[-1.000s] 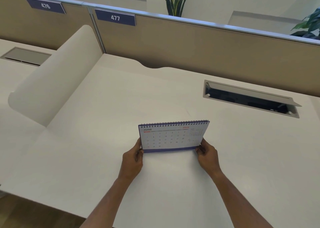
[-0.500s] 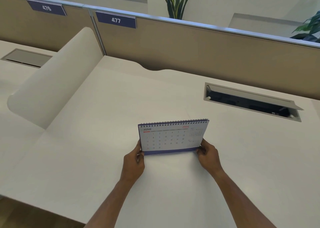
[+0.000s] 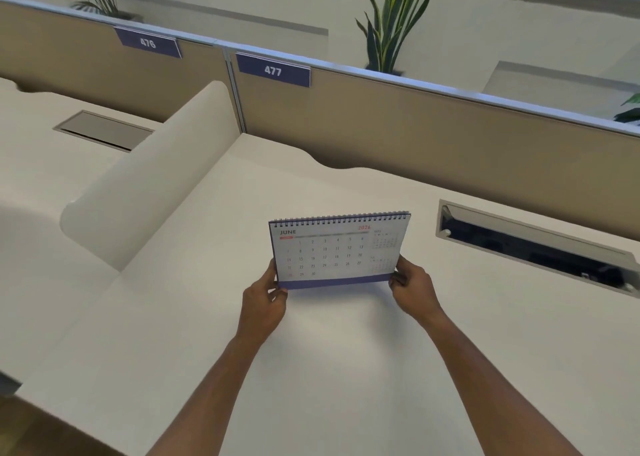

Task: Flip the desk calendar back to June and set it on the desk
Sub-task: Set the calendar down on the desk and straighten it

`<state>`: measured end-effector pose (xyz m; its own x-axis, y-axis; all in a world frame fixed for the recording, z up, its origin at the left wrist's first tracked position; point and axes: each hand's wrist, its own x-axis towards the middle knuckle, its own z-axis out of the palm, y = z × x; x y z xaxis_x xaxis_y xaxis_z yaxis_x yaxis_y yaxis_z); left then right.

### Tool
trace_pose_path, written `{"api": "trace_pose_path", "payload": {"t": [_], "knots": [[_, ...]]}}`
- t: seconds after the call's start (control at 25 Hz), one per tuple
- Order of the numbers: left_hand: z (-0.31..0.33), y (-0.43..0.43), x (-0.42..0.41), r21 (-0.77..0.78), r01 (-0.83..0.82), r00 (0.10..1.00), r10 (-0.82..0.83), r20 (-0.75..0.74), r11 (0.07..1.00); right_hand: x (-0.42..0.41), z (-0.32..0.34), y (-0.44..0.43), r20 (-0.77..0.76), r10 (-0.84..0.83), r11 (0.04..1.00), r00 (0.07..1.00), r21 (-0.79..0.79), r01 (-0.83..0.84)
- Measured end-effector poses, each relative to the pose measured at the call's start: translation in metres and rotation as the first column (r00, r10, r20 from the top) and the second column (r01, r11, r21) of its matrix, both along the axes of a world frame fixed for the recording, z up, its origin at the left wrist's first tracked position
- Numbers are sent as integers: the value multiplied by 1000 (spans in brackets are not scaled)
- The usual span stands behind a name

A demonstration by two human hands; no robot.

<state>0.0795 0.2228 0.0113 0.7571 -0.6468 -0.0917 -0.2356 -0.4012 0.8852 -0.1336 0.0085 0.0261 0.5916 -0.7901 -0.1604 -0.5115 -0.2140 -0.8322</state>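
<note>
Desk calendar [image 3: 337, 249] is open at the JUNE page, year 2026 printed in red top right, spiral binding along the top edge, purple band along the bottom. It stands roughly upright, page facing the camera, tilted back a little.

Left hand [image 3: 265, 305] grips the lower left corner: thumb on the front face, the other fingers [image 3: 278, 293] curled around the bottom edge. Right hand [image 3: 412, 291] grips the lower right corner the same way, thumb up along the side edge. Both hands are closed on the calendar, one per corner.

Position: centre of the white tabletop [image 3: 346, 369], just in front of the person. A soft shadow sits on the surface right under the bottom edge. Cannot tell whether the base is touching the surface or held just above it.

Surroundings:
- Open cable tray [image 3: 533, 248] recessed in the tabletop to the right of the calendar, lid propped up, dark inside.
- Curved white side divider [image 3: 149, 178] to the left, between this desk and the next one.
- Tan partition [image 3: 415, 137] across the back, with blue number plates 476 [image 3: 148, 43] and 477 [image 3: 273, 70].
- Closed cable tray [image 3: 104, 130] on the neighbouring desk.
- Potted plant [image 3: 391, 23] behind the partition, well apart from the calendar.
</note>
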Motion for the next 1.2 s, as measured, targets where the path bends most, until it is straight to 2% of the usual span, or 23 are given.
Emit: {"api": "trace_pose_path", "payload": {"t": [0.32,0.72,1.2], "knots": [[16,-28,90,26,-78,994,76,75,997,109,22,-46,-2,122,993,993,-12,-122],[-5,-56,195,52,-163,983,158,92,985,236,-1,-93,-16,245,969,969,-25,-245],[-38,-81,261,64,-219,973,213,83,974,314,-33,-122,-30,269,961,963,-51,-271]]}}
